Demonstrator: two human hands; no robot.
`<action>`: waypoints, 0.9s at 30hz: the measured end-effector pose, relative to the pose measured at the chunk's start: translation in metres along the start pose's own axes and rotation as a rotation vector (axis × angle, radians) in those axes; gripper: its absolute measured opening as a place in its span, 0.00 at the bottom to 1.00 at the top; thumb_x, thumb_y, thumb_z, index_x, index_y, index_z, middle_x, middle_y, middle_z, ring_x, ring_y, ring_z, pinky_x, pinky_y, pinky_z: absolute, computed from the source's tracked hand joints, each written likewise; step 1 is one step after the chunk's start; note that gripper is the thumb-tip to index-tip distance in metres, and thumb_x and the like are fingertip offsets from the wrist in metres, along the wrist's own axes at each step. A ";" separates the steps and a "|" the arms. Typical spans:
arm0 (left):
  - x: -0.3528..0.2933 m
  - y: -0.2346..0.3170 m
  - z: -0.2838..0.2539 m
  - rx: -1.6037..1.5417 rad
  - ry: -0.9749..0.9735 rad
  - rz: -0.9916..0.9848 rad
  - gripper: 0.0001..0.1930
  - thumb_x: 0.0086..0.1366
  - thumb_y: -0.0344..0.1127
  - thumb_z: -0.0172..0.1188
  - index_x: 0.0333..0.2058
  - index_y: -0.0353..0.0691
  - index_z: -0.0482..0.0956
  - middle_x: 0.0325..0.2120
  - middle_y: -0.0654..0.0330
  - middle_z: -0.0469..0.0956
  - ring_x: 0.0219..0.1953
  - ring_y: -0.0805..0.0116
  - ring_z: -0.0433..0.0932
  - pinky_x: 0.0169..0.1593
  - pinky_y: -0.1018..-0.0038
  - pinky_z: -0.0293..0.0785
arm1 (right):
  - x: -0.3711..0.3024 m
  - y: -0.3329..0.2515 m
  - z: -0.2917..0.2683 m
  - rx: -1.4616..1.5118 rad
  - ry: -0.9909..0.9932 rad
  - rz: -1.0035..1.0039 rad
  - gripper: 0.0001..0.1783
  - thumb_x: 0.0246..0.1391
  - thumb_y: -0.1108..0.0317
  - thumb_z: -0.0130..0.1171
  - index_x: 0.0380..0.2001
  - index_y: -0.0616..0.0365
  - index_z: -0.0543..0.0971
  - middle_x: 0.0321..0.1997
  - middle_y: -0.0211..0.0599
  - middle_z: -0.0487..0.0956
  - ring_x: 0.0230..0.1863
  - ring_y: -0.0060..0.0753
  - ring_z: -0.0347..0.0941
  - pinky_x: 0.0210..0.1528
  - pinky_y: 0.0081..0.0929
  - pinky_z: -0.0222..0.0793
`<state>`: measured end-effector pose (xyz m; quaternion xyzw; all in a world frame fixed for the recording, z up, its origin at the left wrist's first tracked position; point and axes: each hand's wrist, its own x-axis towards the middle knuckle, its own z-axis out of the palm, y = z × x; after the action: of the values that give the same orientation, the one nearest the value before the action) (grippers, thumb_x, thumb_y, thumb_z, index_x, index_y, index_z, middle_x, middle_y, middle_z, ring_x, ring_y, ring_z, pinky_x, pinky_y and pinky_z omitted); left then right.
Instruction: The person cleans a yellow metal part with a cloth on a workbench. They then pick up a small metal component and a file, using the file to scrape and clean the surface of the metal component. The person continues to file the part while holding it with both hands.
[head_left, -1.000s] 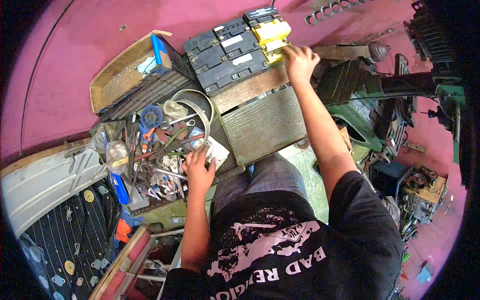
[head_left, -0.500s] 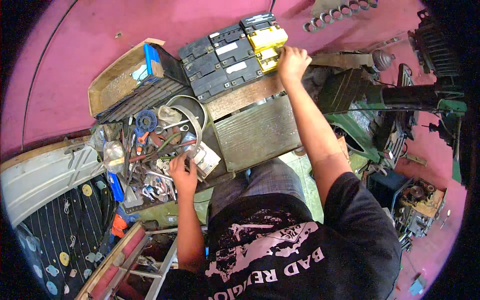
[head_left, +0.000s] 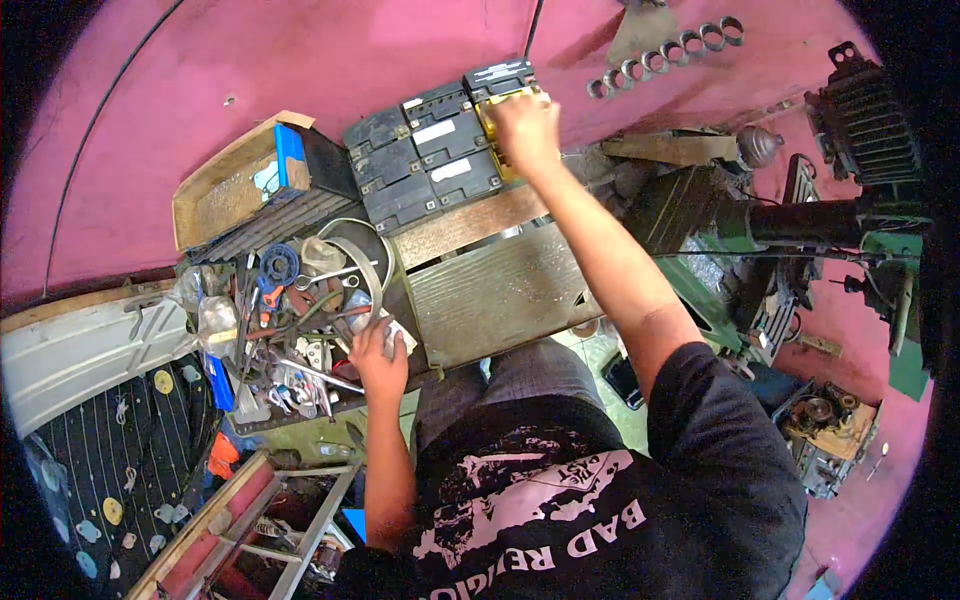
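My right hand [head_left: 525, 132] is stretched to the far side of the bench, over the yellow batteries [head_left: 505, 165] at the right end of a block of black batteries [head_left: 437, 131]. Its fingers are curled in, and whatever they hold is hidden under the hand. Nearer me, my left hand [head_left: 380, 358] rests with fingers apart at the right edge of a heap of tools. Beneath and beside it lie a white piece of paper or card [head_left: 403, 335] and a curved metal band [head_left: 362, 262]. A blue reel [head_left: 279, 265] sits farther back in the heap.
An open cardboard-lined box [head_left: 215, 200] stands left of the batteries. A ridged metal plate [head_left: 490, 285] covers the bench in front of them. Green-and-dark machinery [head_left: 715, 280] is on the right. Several metal rings [head_left: 655, 60] hang on the pink wall.
The view has shifted a little. My right hand has moved left from the edge of the yellow batteries to over them. My left hand has slid slightly right, onto the paper's edge.
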<state>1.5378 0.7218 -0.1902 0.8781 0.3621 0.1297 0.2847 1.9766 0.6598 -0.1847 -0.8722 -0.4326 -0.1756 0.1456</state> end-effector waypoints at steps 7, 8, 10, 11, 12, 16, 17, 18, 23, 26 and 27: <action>0.000 0.024 0.009 -0.008 0.002 -0.032 0.17 0.62 0.36 0.66 0.50 0.45 0.83 0.49 0.55 0.82 0.55 0.50 0.76 0.59 0.54 0.64 | -0.007 0.020 0.015 -0.092 0.177 0.203 0.06 0.56 0.61 0.58 0.35 0.43 0.83 0.40 0.29 0.82 0.49 0.40 0.73 0.56 0.55 0.57; -0.002 0.025 0.009 -0.016 0.014 -0.041 0.16 0.62 0.36 0.66 0.50 0.45 0.83 0.49 0.56 0.82 0.55 0.50 0.76 0.59 0.54 0.65 | -0.001 0.025 0.012 -0.135 0.163 0.367 0.07 0.59 0.60 0.59 0.36 0.46 0.84 0.41 0.30 0.83 0.50 0.42 0.72 0.55 0.55 0.58; -0.006 0.024 0.008 -0.009 0.017 -0.053 0.16 0.62 0.36 0.66 0.50 0.45 0.83 0.49 0.56 0.82 0.54 0.50 0.76 0.59 0.53 0.65 | 0.010 0.046 0.017 -0.181 0.228 0.440 0.10 0.60 0.57 0.59 0.37 0.48 0.84 0.42 0.31 0.84 0.50 0.42 0.74 0.53 0.55 0.59; -0.009 0.021 0.009 0.003 0.013 -0.063 0.16 0.62 0.36 0.66 0.50 0.45 0.83 0.48 0.56 0.82 0.54 0.49 0.76 0.59 0.53 0.65 | 0.019 0.052 0.015 -0.217 0.209 0.459 0.11 0.60 0.56 0.60 0.36 0.48 0.84 0.42 0.31 0.84 0.49 0.42 0.74 0.53 0.56 0.59; -0.011 0.018 0.011 0.013 0.008 -0.071 0.17 0.62 0.35 0.66 0.50 0.45 0.83 0.48 0.56 0.82 0.54 0.49 0.76 0.59 0.53 0.65 | 0.031 0.057 0.017 -0.195 0.243 0.407 0.11 0.60 0.56 0.60 0.36 0.49 0.85 0.41 0.32 0.85 0.49 0.42 0.75 0.53 0.56 0.59; -0.028 0.008 0.013 0.047 0.089 -0.084 0.18 0.61 0.36 0.67 0.51 0.46 0.82 0.47 0.56 0.82 0.52 0.51 0.76 0.58 0.52 0.64 | 0.072 0.052 0.016 -0.183 0.223 0.343 0.11 0.58 0.58 0.60 0.36 0.50 0.85 0.39 0.33 0.85 0.48 0.42 0.76 0.53 0.54 0.60; -0.032 0.009 0.012 0.041 0.084 -0.119 0.18 0.61 0.36 0.67 0.51 0.46 0.82 0.47 0.56 0.82 0.53 0.51 0.76 0.58 0.52 0.64 | 0.078 0.045 0.017 -0.200 0.180 0.373 0.10 0.58 0.58 0.60 0.35 0.50 0.85 0.38 0.33 0.85 0.48 0.42 0.76 0.52 0.53 0.60; -0.036 0.011 0.012 0.036 0.079 -0.153 0.18 0.61 0.36 0.67 0.51 0.46 0.82 0.47 0.56 0.82 0.53 0.51 0.76 0.58 0.52 0.64 | 0.082 0.037 0.021 -0.269 0.015 0.416 0.13 0.60 0.53 0.61 0.33 0.47 0.85 0.37 0.30 0.86 0.45 0.40 0.78 0.50 0.49 0.61; -0.055 0.009 0.014 0.020 0.079 -0.197 0.18 0.62 0.37 0.66 0.51 0.46 0.82 0.48 0.56 0.81 0.54 0.52 0.75 0.59 0.52 0.64 | 0.073 0.015 0.052 -0.104 0.070 -0.063 0.11 0.58 0.54 0.60 0.35 0.46 0.86 0.37 0.30 0.86 0.46 0.37 0.78 0.48 0.48 0.63; -0.070 0.011 0.012 0.037 0.100 -0.218 0.18 0.63 0.37 0.65 0.51 0.46 0.81 0.48 0.56 0.81 0.55 0.52 0.75 0.59 0.52 0.64 | 0.082 0.019 0.019 -0.289 -0.093 0.148 0.11 0.58 0.55 0.60 0.37 0.45 0.86 0.38 0.30 0.86 0.48 0.40 0.78 0.51 0.49 0.64; -0.073 0.013 0.009 0.057 0.102 -0.237 0.18 0.63 0.37 0.65 0.51 0.46 0.81 0.48 0.56 0.81 0.55 0.52 0.75 0.59 0.52 0.64 | 0.081 0.026 0.007 -0.228 -0.109 0.305 0.09 0.55 0.62 0.59 0.35 0.46 0.87 0.40 0.30 0.86 0.49 0.38 0.78 0.49 0.49 0.64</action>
<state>1.4971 0.6591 -0.1913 0.8291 0.4809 0.1291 0.2542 2.0445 0.7040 -0.1586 -0.9468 -0.2800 -0.1517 0.0470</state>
